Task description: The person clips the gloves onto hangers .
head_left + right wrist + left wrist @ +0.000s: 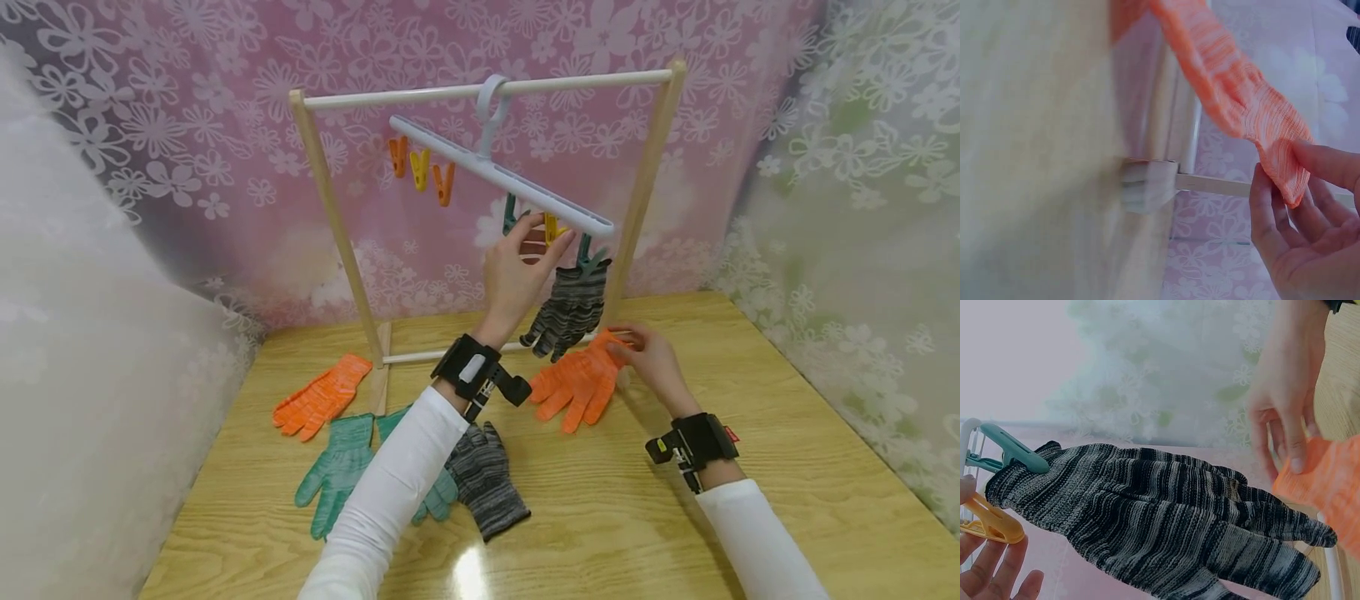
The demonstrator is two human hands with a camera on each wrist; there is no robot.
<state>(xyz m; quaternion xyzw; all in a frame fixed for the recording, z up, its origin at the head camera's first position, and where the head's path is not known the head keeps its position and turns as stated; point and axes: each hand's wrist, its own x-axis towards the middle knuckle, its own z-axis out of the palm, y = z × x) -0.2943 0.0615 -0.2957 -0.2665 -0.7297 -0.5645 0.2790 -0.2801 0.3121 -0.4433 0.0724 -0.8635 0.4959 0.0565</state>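
My left hand (pixel 513 271) pinches a yellow clothespin (pixel 552 228) under the right part of a pale hanger (pixel 517 181). Beside it, a green clothespin (pixel 1013 449) grips the cuff of a black-and-grey striped glove (pixel 1147 506), which hangs fingers down. My right hand (pixel 655 362) holds an orange glove (pixel 581 379) by its cuff, thumb against fingers in the right wrist view, and the glove's fingers droop toward the table. Another green clothespin (pixel 510 213) hangs just left of my left hand.
The hanger hooks on a wooden rack's top bar (pixel 405 96). Orange and yellow clothespins (pixel 419 171) hang at its left end. On the table (pixel 600 533) lie an orange glove (pixel 322 398), green gloves (pixel 341 462) and a striped glove (pixel 489 479).
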